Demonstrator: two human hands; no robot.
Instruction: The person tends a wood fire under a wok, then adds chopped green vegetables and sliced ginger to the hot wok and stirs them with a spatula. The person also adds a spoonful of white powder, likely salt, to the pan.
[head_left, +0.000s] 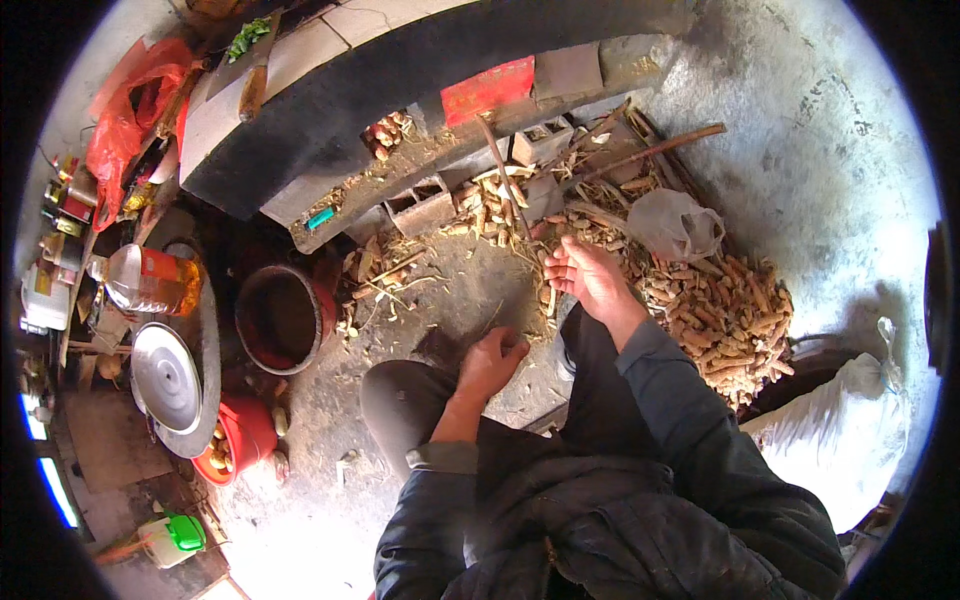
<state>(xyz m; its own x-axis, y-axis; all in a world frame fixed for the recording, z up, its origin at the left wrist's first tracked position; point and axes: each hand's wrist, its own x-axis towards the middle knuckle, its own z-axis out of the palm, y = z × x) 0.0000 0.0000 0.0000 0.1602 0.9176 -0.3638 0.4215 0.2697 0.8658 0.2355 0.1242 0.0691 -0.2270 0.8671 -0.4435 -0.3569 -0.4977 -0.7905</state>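
My left hand (pixel 489 364) rests by my left knee, back upward. Its fingers curl under, and whatever lies inside them, if anything, is hidden. My right hand (pixel 590 278) is held out over my right leg, palm partly turned up. Its fingers are loosely bent and apart, with nothing visible in them. Close to those fingertips is the lower end of a thin stick (pixel 503 172), which leans on the stove's front ledge; I see a gap between them. Beyond and to the right of this hand, a large heap of corn cobs (pixel 718 318) lies on the floor.
A dark tiled stove (pixel 330 110) curves across the back, with hollow blocks (pixel 420 205) before it. Left stand a round pot (pixel 285 318), a red bucket (pixel 248 437) and a lidded pan (pixel 166 375). A white sack (pixel 835 435) stands right; a clear plastic bag (pixel 672 222) lies on the cobs.
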